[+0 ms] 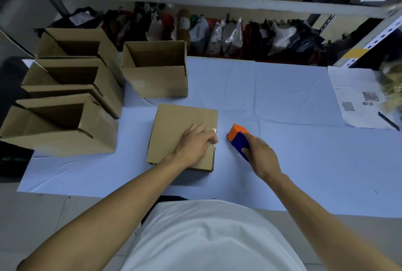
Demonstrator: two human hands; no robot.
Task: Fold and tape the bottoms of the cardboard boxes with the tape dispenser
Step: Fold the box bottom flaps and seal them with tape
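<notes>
Brown cardboard box [174, 127], flaps closed, under flat left hand [193, 143]; right hand [260, 154] grips tape dispenser [238, 136].

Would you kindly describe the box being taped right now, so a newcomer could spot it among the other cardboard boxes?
Start at the pale blue cloth covering the table. Near its middle, under the left hand, lies the cardboard box, just left of the orange-and-blue tape dispenser. Unlike the open boxes standing at the left, it shows a closed face upward.
</notes>
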